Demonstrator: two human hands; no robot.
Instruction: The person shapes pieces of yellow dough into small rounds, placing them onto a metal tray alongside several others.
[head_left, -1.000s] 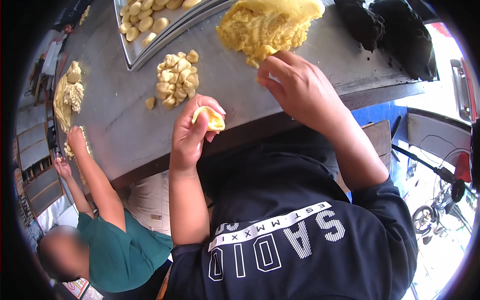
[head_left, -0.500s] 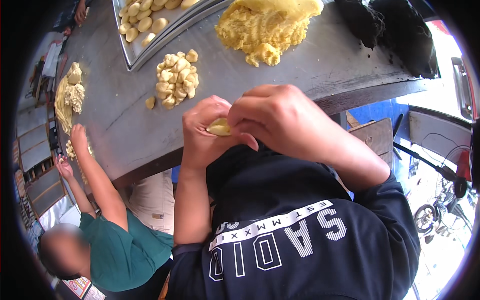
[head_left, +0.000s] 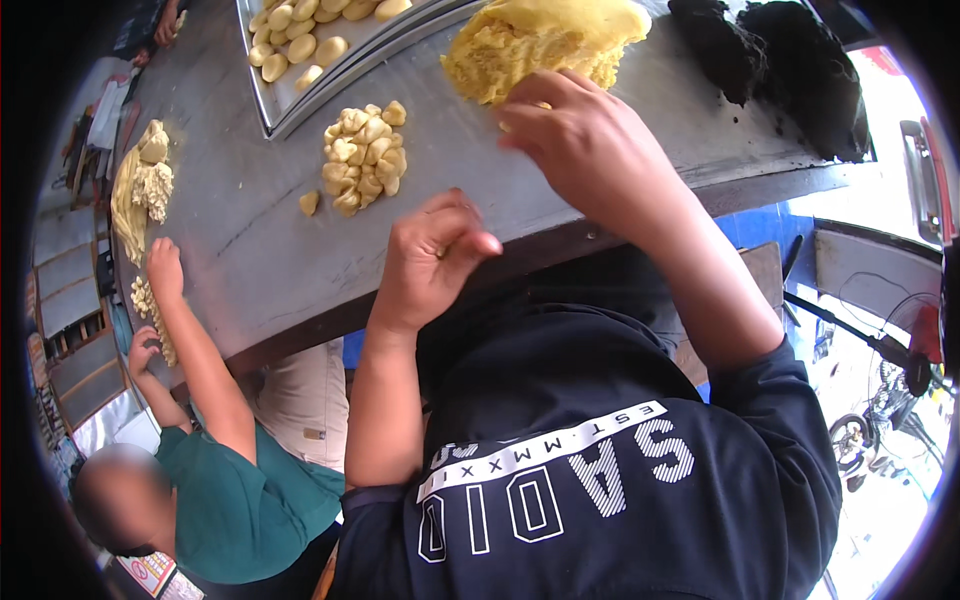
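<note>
My left hand (head_left: pixel 432 258) is raised at the table's near edge, its fingers curled and thumb bent in. They close around a small piece of pale dough, almost wholly hidden in the grip. Farther right and forward, my right hand (head_left: pixel 570 125) reaches over the front edge of a big lump of crumbly yellow paste (head_left: pixel 530 45). Its bent fingers grip at the paste, and a bit of yellow shows between them; the fingertips are partly hidden. Left of my hands lies a heap of small pale dough pieces (head_left: pixel 362 160), with a single dough piece (head_left: pixel 309 203) apart from it.
A metal tray (head_left: pixel 290 120) of round pale dough pieces stands at the far left. Black plastic (head_left: pixel 800 75) lies at the far right of the metal table (head_left: pixel 270 250). At left, a co-worker in a green shirt (head_left: pixel 250 510) works beside more dough (head_left: pixel 140 190).
My right hand has left my left hand and moved forward to the yellow paste. The left hand's fingers have curled further over the dough piece. The co-worker's hands have shifted slightly.
</note>
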